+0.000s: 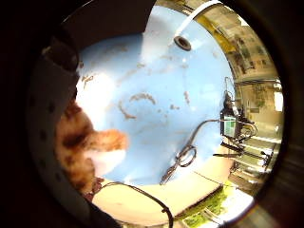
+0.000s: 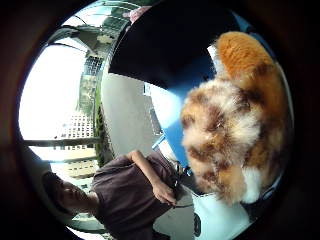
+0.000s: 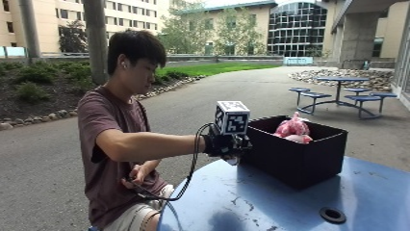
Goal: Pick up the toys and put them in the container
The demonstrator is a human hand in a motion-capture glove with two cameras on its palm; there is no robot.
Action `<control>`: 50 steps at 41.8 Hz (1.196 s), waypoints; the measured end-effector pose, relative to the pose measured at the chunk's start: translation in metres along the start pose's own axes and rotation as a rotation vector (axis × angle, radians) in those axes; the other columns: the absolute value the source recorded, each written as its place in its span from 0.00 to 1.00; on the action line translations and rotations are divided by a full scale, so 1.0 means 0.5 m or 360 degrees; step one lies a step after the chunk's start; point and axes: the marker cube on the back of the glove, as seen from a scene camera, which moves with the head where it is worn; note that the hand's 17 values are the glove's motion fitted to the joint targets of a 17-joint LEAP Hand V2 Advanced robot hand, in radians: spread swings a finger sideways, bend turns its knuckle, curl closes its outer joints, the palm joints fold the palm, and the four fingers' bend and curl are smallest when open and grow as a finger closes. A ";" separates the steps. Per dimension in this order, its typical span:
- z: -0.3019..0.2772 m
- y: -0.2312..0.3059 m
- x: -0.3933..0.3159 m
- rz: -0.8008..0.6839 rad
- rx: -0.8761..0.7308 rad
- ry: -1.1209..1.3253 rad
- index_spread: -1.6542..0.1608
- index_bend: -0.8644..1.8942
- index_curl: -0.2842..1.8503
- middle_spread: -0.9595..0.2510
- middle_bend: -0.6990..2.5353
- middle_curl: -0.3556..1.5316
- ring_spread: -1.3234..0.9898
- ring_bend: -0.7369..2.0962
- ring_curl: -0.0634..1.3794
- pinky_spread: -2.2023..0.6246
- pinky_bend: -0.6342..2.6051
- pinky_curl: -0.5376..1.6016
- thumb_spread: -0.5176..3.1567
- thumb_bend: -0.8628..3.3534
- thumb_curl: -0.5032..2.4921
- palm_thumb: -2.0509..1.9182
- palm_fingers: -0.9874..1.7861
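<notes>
A black fabric container (image 3: 295, 154) stands on the round blue table (image 3: 269, 202). A pink plush toy (image 3: 292, 129) lies inside it and sticks up above the rim. My gloved right hand (image 3: 224, 144) hovers just above the table beside the container's near left corner. It grips a furry orange, brown and white plush toy (image 2: 235, 125), which fills much of the thumb side palm view. The same toy (image 1: 90, 147) shows next to the palm in the little finger side view. In the outside view the hand hides nearly all of this toy. The container's dark wall (image 2: 170, 45) is close by.
A dark round hole (image 3: 332, 214) sits in the blue tabletop (image 1: 156, 95) near its front edge. The person sits at the table's left side, with the bare left hand (image 3: 137, 175) down near the lap. Pavement and picnic tables (image 3: 339, 91) lie behind.
</notes>
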 end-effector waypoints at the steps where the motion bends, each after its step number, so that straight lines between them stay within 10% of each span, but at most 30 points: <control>1: -0.016 -0.001 -0.002 0.0003 0.0005 0.0016 0.86 0.73 0.49 0.63 0.58 0.56 0.40 0.63 0.54 0.64 0.51 0.51 0.28 0.22 0.47 0.67 0.61; 30: -0.407 -0.242 -0.159 0.0182 0.0187 0.0199 0.80 0.74 0.56 0.56 0.58 0.62 0.37 0.66 0.58 0.64 0.54 0.53 0.30 0.20 0.50 0.67 0.55; 50: -0.326 -0.496 -0.299 0.0203 0.0065 0.0148 0.78 0.72 0.60 0.55 0.57 0.65 0.37 0.68 0.60 0.65 0.55 0.53 0.31 0.20 0.50 0.66 0.51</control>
